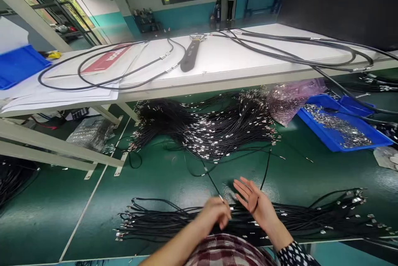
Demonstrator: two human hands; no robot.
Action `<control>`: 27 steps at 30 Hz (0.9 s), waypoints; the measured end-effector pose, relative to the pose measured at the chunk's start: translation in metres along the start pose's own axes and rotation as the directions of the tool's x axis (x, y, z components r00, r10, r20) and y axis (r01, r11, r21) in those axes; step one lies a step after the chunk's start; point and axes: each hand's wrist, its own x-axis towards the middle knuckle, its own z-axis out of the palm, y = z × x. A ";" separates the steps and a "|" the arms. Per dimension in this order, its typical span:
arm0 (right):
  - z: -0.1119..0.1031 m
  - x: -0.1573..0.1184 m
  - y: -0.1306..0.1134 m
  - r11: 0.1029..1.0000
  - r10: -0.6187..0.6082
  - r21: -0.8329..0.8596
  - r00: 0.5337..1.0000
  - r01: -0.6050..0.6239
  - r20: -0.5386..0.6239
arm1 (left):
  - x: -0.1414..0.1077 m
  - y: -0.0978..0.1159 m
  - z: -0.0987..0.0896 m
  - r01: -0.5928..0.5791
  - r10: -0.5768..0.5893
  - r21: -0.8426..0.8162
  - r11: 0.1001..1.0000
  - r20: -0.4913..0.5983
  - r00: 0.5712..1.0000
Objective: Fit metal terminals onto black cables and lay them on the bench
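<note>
Fingers curled, my left hand (215, 213) closes on a thin black cable (212, 179) with a small silver fitting. That cable runs up toward a large heap of black cables (217, 129) with many silver metal pieces. To the right, my right hand (258, 206) is spread with its palm turned up and fingers stretched. Another short black cable (266, 170) passes down behind or against it; whether they touch I cannot tell. Beneath both hands lies a long bundle of black cables (168, 220) with metal ends, along the front edge of the green work surface (102, 216).
A white shelf (217, 60) spans the back, carrying an adjustable wrench (191, 53), looped cables (298, 52) and papers (46, 96). At right are a blue tray (329, 139) of small metal parts and a pink plastic bag (287, 100). A person (230, 2) stands far behind.
</note>
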 end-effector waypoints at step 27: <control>-0.002 -0.064 -0.011 0.817 -0.369 -0.447 0.926 0.364 0.080 | -0.059 0.048 -0.024 -0.397 0.396 -0.050 0.916 -0.040 0.917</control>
